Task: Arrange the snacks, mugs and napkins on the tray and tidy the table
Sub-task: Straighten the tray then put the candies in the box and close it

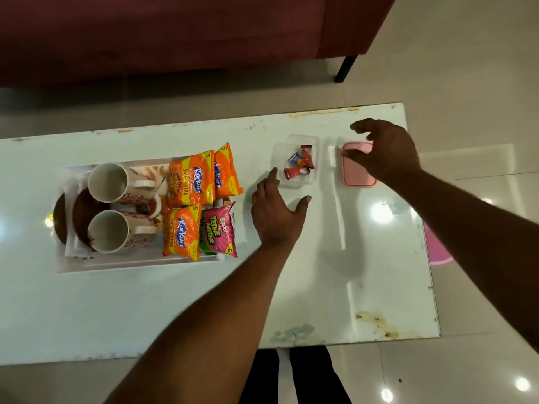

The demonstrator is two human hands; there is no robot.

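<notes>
A white tray (131, 263) on the left of the table holds two white mugs (109, 182) (112, 231) with red patterns, brown round plates (80, 217), white napkins (73, 252), orange snack packets (191, 179) and a pink packet (218, 228). Right of the tray stands a clear plastic box (300, 141) with several small red sachets (303, 161). My left hand (277, 212) hovers open just left of and below this box. A pink lid (354, 170) lies further right; my right hand (385, 150) is spread open over it, partly hiding it.
The white glossy table (335, 272) has stains near its front right corner (376, 322). A dark red sofa (175, 33) stands behind the table, with a black leg (345, 68). A pink object (440, 249) lies on the floor past the right edge.
</notes>
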